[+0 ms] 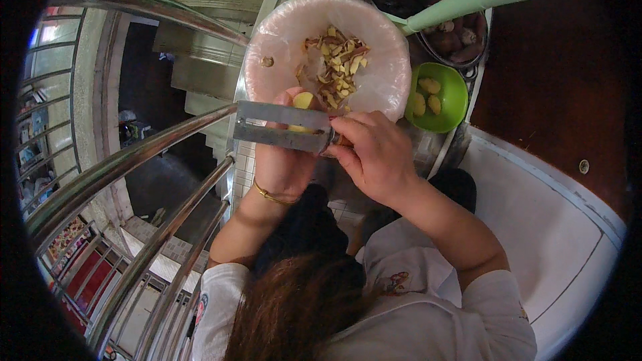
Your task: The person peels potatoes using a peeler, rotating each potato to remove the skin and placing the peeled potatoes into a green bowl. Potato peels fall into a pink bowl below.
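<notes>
My left hand (285,170) holds a partly peeled potato (303,101), its pale yellow flesh showing above the blade. A wide metal slotted peeling knife (281,139) lies across the potato and hides much of it and of my left fingers. Its brownish handle is in my right hand (383,153), thumb and fingers close to the blade. Just beyond both hands stands a round bin lined with a thin pinkish plastic bag (383,55). Brown and yellow peelings (341,62) are heaped inside. A small brown scrap (267,61) clings to the bag's left side.
Several peeled potatoes (434,104) sit in a green bowl (457,110) right of the bin. Behind it, a dark-rimmed container (476,60) holds brownish tubers. A pale green plastic rack (451,12) overhangs the far side. Metal railings (135,158) and stairs (200,80) lie left.
</notes>
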Action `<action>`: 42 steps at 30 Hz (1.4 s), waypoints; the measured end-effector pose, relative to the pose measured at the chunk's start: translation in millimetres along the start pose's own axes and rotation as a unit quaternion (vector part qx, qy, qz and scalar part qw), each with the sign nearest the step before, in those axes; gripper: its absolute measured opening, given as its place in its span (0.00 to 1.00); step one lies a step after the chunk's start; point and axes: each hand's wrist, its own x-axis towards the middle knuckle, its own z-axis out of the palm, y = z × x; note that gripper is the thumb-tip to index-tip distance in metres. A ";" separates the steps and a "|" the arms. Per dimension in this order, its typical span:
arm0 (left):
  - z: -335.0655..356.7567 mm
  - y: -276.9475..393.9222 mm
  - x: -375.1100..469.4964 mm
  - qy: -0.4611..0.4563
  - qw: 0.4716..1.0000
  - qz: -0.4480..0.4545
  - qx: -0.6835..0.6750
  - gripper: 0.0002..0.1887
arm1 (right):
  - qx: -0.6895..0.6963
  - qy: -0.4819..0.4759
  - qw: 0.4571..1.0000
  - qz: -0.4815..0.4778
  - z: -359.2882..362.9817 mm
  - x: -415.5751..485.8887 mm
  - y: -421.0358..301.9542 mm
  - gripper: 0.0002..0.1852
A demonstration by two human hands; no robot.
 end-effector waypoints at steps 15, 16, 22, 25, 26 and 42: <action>-10.6 0.7 -0.5 -0.065 0.995 -0.023 -0.067 0.21 | -0.023 -0.003 0.999 0.024 1.8 2.7 -0.3 0.12; -10.9 0.7 0.4 -0.039 0.997 -0.034 -0.064 0.20 | 0.049 -0.020 0.995 0.082 3.1 4.0 0.5 0.12; -7.9 8.1 0.0 -0.035 0.998 -0.055 -0.021 0.16 | 0.458 -0.080 0.752 0.468 -0.2 14.7 16.9 0.11; -4.9 8.8 -3.6 -0.030 0.999 -0.019 -0.007 0.15 | 0.215 -0.085 0.918 0.322 -4.4 8.7 12.3 0.12; -4.0 7.3 -3.3 -0.034 0.999 -0.018 -0.002 0.15 | 0.178 -0.077 0.947 0.256 -6.0 5.3 9.1 0.12; -7.9 0.9 -1.4 0.006 0.996 -0.044 -0.079 0.17 | 0.021 -0.035 0.999 0.018 2.0 -2.0 1.2 0.20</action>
